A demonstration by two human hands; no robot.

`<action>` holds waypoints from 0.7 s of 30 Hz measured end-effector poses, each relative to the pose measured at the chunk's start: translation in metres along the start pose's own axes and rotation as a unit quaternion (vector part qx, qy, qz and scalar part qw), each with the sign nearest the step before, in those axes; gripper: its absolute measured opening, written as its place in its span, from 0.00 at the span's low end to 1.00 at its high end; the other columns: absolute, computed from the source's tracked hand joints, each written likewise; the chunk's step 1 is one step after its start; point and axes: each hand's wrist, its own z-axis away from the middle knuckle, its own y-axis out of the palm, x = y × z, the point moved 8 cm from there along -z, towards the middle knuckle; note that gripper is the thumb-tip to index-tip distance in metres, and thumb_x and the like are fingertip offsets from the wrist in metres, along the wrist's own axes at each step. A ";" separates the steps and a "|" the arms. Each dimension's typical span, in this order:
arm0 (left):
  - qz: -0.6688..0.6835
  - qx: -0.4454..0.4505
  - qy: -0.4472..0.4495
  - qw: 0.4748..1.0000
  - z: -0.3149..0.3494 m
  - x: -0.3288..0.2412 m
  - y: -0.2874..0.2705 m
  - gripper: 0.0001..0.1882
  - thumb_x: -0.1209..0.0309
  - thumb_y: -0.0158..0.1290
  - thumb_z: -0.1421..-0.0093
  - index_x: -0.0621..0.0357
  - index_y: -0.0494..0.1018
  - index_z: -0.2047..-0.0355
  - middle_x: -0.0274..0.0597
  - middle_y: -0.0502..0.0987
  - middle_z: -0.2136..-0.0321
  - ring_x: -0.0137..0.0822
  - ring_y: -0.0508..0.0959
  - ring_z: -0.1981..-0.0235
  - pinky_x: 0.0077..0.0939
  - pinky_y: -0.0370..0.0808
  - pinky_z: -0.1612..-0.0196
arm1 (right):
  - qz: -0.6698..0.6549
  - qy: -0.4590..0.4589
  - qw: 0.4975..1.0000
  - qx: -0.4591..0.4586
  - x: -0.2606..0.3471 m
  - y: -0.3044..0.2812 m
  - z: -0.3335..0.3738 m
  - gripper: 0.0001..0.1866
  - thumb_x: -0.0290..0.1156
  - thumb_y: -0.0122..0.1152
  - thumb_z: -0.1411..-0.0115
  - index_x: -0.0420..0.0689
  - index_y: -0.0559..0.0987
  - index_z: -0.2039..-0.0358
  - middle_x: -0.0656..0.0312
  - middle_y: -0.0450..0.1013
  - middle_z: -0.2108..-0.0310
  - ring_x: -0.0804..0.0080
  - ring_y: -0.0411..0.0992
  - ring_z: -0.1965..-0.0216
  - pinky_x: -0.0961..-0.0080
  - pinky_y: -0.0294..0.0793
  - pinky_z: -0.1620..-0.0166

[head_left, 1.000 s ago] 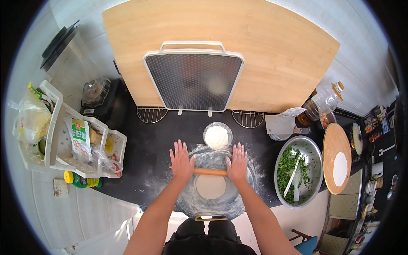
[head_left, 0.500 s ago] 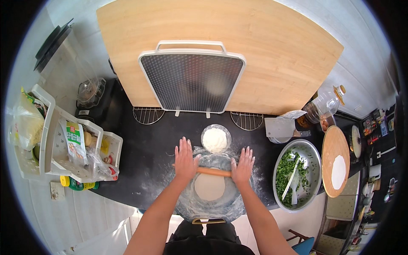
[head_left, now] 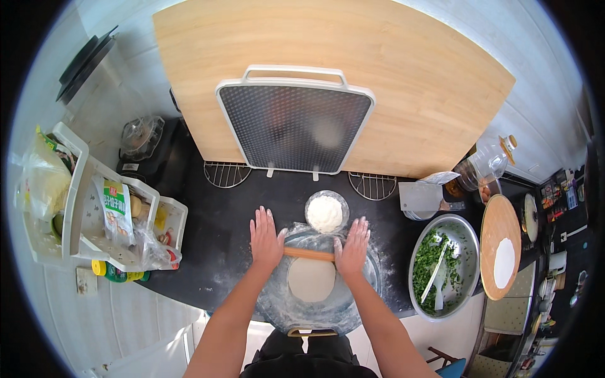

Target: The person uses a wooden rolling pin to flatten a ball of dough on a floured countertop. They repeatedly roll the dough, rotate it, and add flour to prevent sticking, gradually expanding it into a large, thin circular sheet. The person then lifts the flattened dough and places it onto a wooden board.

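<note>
A wooden rolling pin (head_left: 309, 254) lies across the far edge of a flat, round sheet of dough (head_left: 311, 281). My left hand (head_left: 266, 239) rests flat over the pin's left end, fingers stretched forward. On its right end lies my right hand (head_left: 352, 247), also flat with straight fingers. Both palms hide the ends of the pin. Beneath the dough is a round, flour-dusted board (head_left: 277, 305) with a handle at its near side. A clear bowl of white flour (head_left: 326, 213) stands just beyond the pin, between my fingertips.
To the right sits a metal bowl (head_left: 469, 252) of chopped greens with chopsticks and a white spatula. Beside it a round wooden board (head_left: 491, 277) carries a white dough round. A cleaver (head_left: 421, 196) lies behind. White baskets (head_left: 85, 233) stand left; a dark-faced board (head_left: 296, 126) leans at the back.
The rolling pin and both hands have shifted a little left and farther from me, toward the far edge of the dough. The whole view has also moved slightly.
</note>
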 end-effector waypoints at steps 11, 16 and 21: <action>0.046 0.093 0.083 0.991 0.070 -0.025 0.008 0.40 0.57 0.50 0.39 0.74 0.51 0.36 0.67 0.48 0.34 0.59 0.47 0.31 0.50 0.44 0.32 | -0.021 -0.007 0.994 0.104 -0.041 -0.001 0.094 0.40 0.40 0.56 0.41 0.30 0.53 0.35 0.38 0.46 0.32 0.43 0.45 0.31 0.53 0.44 0.31; 0.048 0.024 0.049 0.997 0.006 -0.041 0.008 0.40 0.59 0.52 0.40 0.76 0.51 0.37 0.68 0.48 0.34 0.59 0.48 0.32 0.49 0.44 0.31 | 0.003 0.028 1.000 0.005 -0.052 -0.003 0.023 0.38 0.41 0.55 0.40 0.32 0.56 0.35 0.40 0.48 0.32 0.45 0.46 0.31 0.52 0.45 0.32; 0.053 0.164 0.041 0.984 0.152 -0.015 0.007 0.42 0.57 0.53 0.41 0.77 0.50 0.37 0.71 0.47 0.35 0.62 0.47 0.32 0.52 0.45 0.32 | 0.026 -0.033 0.973 0.225 -0.034 -0.011 0.145 0.38 0.42 0.57 0.41 0.33 0.59 0.37 0.41 0.51 0.33 0.45 0.49 0.32 0.52 0.47 0.32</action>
